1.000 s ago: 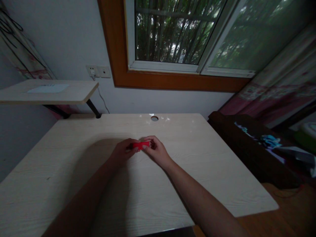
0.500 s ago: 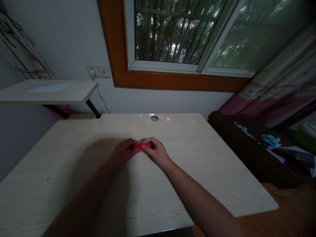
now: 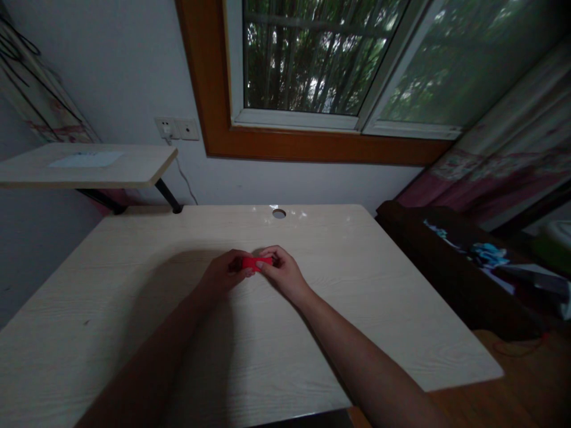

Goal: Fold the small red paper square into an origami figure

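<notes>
Both hands meet around a small flat red piece (image 3: 251, 262), perhaps folded paper; its exact kind is too small to tell. My left hand (image 3: 224, 270) is closed on its left end, thumb toward me and fingers behind. On its right part, my right hand (image 3: 284, 273) pinches with the thumb on the front face and the fingers curled behind. The ends of the piece are partly hidden by the fingers. Beneath the hands lies the pale wood-grain desk (image 3: 383, 309).
A raised shelf (image 3: 147, 157) with a white sheet (image 3: 86, 159) stands at the back left on black legs. The desktop has a round cable hole (image 3: 279, 214) near its back edge. Beyond the right edge is a dark brown piece of furniture (image 3: 414, 255) with assorted items on it.
My right fingers have lifted very slightly around the red piece. Otherwise both hands keep their place and hold.
</notes>
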A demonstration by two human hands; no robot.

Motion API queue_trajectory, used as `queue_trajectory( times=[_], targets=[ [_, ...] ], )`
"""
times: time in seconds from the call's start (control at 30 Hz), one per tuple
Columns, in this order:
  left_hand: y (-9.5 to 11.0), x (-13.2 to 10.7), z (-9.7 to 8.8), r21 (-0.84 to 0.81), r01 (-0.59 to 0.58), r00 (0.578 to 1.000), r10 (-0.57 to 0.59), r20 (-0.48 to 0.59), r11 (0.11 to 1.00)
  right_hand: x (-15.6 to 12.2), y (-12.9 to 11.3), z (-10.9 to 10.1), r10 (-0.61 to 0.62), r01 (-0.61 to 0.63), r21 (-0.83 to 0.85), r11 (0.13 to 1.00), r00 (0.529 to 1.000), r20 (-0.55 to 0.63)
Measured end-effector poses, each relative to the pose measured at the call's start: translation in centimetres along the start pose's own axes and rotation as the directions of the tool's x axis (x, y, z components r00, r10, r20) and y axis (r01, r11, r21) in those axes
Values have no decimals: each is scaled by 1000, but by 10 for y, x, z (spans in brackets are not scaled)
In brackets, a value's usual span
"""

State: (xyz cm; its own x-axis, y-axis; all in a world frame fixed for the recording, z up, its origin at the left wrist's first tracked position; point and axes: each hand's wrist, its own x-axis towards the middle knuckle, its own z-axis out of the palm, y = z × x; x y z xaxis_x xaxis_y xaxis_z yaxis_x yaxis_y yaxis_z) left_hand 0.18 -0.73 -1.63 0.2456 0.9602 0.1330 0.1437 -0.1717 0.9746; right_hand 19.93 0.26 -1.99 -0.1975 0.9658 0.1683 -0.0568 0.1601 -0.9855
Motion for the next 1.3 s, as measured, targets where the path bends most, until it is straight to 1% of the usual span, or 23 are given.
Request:
queue_trajectory(
  times=[0.1, 0.47, 0.6, 0.83, 1.0, 1.3],
  targets=[
    [-1, 0, 0, -19, -4, 1000, 5, 10, 1000, 0, 1, 0, 0, 0, 10, 1000, 1000, 0],
    [-7, 1, -2, 25, -32, 999, 32, 12, 999, 1, 3, 0, 3, -3, 4, 1000, 1000, -6],
    [-6, 1, -2, 61, -42, 999, 42, 6, 997, 0, 4, 0, -8, 8, 6, 1000, 1000, 1],
    [-7, 2, -1, 63, -41, 999, 41, 4, 997, -1, 5, 0, -37, 37, -5, 999, 999, -8],
    [-6, 1, -2, 99, -57, 998, 56, 12, 993, -1, 2, 0, -28, 28, -5, 1000, 1000, -6],
    [-8, 1, -3, 85, -62, 998, 60, 26, 994, -2, 3, 1, -26, 27, 16, 1000, 999, -26]
  ],
)
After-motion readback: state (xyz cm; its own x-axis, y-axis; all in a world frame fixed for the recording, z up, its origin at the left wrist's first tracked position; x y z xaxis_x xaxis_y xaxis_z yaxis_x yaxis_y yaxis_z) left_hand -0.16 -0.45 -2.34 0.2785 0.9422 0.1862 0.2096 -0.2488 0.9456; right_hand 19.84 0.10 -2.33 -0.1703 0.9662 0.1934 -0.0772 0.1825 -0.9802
